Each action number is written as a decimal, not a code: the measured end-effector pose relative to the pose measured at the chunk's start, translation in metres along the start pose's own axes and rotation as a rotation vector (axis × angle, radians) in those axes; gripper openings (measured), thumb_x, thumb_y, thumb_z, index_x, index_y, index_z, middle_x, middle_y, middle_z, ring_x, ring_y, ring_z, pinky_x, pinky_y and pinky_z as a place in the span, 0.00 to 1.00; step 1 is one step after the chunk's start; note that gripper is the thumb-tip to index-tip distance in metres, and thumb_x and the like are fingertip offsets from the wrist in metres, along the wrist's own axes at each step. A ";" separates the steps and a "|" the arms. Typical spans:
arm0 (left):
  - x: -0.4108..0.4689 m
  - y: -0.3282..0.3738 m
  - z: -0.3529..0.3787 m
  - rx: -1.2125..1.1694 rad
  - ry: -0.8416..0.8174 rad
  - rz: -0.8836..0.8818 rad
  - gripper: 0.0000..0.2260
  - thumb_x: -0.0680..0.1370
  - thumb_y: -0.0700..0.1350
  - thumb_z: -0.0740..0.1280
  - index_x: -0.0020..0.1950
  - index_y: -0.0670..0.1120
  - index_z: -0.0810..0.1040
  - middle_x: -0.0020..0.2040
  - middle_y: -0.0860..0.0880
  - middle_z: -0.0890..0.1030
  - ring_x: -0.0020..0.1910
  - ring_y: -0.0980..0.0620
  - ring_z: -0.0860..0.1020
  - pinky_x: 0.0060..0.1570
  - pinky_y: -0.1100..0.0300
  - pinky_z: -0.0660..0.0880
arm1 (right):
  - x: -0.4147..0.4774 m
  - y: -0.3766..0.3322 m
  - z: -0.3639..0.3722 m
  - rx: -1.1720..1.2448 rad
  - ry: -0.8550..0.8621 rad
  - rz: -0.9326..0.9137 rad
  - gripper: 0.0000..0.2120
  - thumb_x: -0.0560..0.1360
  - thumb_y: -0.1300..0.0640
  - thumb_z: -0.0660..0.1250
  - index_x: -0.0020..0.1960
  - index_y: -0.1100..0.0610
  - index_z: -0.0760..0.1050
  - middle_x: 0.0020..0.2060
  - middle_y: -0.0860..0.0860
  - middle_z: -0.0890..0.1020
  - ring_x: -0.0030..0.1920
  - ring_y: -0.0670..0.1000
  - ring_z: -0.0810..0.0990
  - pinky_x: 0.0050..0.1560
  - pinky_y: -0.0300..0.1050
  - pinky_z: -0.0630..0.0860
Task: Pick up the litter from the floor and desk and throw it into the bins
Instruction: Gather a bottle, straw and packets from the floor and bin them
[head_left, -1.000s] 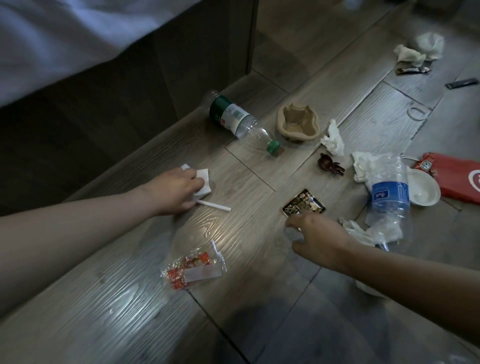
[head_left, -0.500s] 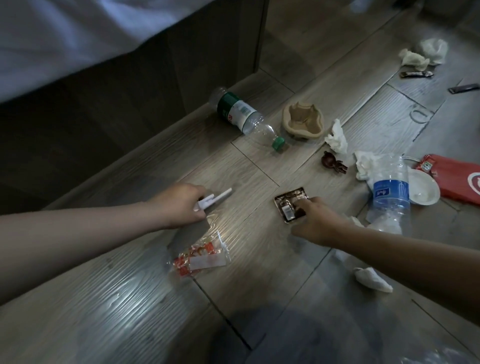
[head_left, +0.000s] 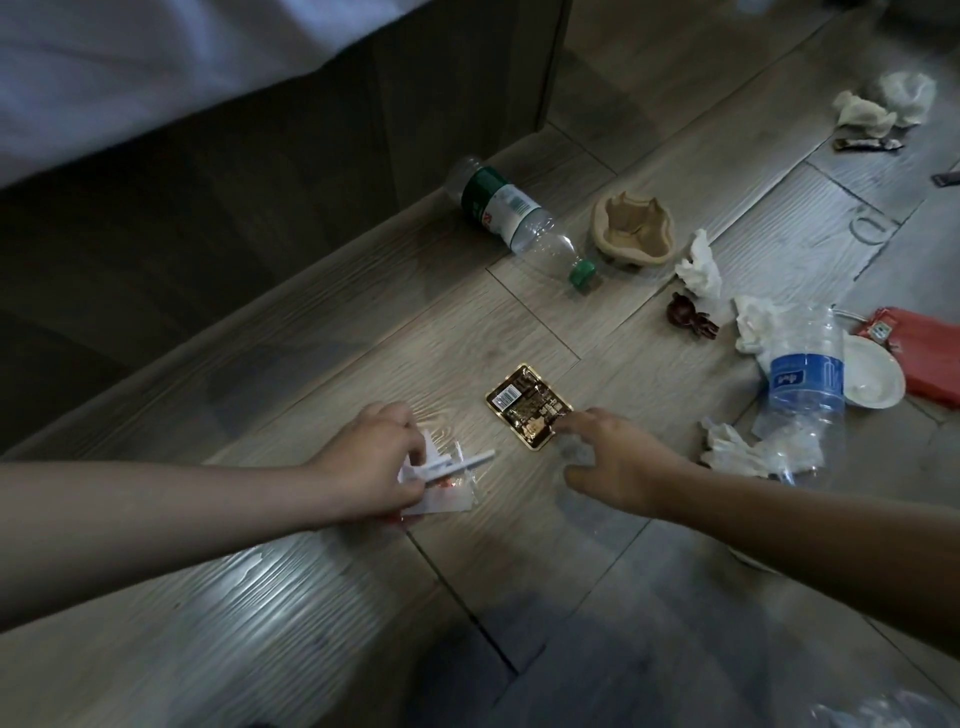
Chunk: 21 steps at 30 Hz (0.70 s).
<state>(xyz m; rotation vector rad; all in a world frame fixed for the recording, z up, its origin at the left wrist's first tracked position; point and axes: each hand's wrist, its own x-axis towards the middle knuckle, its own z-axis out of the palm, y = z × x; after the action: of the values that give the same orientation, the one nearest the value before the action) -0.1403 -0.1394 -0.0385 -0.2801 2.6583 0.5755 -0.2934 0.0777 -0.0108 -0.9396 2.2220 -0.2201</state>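
Fingers (head_left: 401, 427) of the left hand (head_left: 371, 462) are curled tight, pinching a white stick (head_left: 470, 461) and a scrap of paper (head_left: 410, 474), right over a clear red-printed wrapper (head_left: 452, 501) on the floor (head_left: 311, 364). The right hand (head_left: 618, 460) holds nothing: its fingers (head_left: 569, 422) are loosely spread, the foremost tip touching the gold-brown wrapper (head_left: 527, 410). Beyond them lies a green-capped bottle (head_left: 511, 218).

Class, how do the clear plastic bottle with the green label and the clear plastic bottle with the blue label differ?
The green-label clear plastic bottle is round and undented; the blue-label clear plastic bottle is crushed. The green-label one has a green cap; the blue-label one shows none. The blue-label one touches white tissues; the green-label one lies apart from them. Both lie on the floor.
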 end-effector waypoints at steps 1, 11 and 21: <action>0.000 0.002 0.004 0.012 -0.005 -0.003 0.08 0.71 0.51 0.69 0.47 0.51 0.80 0.52 0.56 0.68 0.58 0.53 0.66 0.52 0.60 0.67 | 0.001 0.003 -0.002 -0.003 0.010 0.012 0.27 0.72 0.54 0.68 0.69 0.53 0.69 0.63 0.54 0.74 0.60 0.55 0.75 0.59 0.47 0.74; 0.005 0.023 0.013 0.175 -0.022 0.034 0.39 0.58 0.67 0.73 0.61 0.51 0.65 0.60 0.51 0.64 0.59 0.49 0.64 0.56 0.52 0.72 | -0.010 0.013 0.000 -0.007 -0.010 0.079 0.26 0.73 0.54 0.67 0.70 0.53 0.68 0.65 0.54 0.72 0.63 0.55 0.73 0.61 0.44 0.71; 0.006 0.027 0.021 0.162 -0.076 0.080 0.26 0.66 0.51 0.72 0.62 0.49 0.69 0.59 0.49 0.68 0.56 0.46 0.70 0.50 0.59 0.68 | -0.013 0.020 -0.003 0.000 -0.019 0.083 0.27 0.72 0.54 0.68 0.70 0.54 0.67 0.65 0.55 0.72 0.63 0.55 0.73 0.61 0.47 0.72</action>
<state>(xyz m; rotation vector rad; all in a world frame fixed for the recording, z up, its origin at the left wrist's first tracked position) -0.1462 -0.1069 -0.0496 -0.1037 2.6327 0.3835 -0.3005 0.1004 -0.0098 -0.8441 2.2379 -0.1723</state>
